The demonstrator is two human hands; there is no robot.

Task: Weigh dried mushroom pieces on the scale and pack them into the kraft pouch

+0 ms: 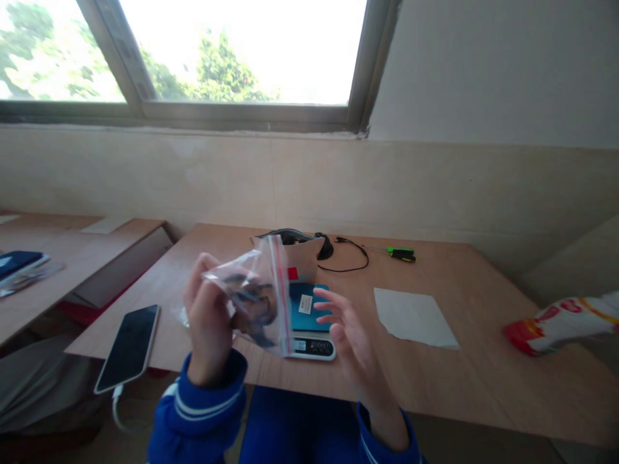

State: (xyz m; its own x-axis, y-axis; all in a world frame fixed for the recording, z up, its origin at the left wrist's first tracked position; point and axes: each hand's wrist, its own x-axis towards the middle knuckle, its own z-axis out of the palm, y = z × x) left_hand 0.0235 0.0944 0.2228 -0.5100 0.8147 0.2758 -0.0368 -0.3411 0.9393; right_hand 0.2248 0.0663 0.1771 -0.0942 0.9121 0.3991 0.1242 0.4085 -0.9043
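My left hand grips a clear zip-top bag by its side, above the front of the table. Dark, cable-like pieces lie inside the bag, too blurred to name. Its red-striped zip edge faces right. My right hand is apart from the bag, fingers spread, with nothing in it. Below and between the hands stands a small digital scale with a blue top bearing a white label. Behind it sits an opened pouch with a red square and dark contents.
A phone with a white cable lies at the table's left edge. A black cable, screwdrivers and a white paper sheet lie farther right. A red-and-white bottle or packet is at far right. A neighbouring table stands left.
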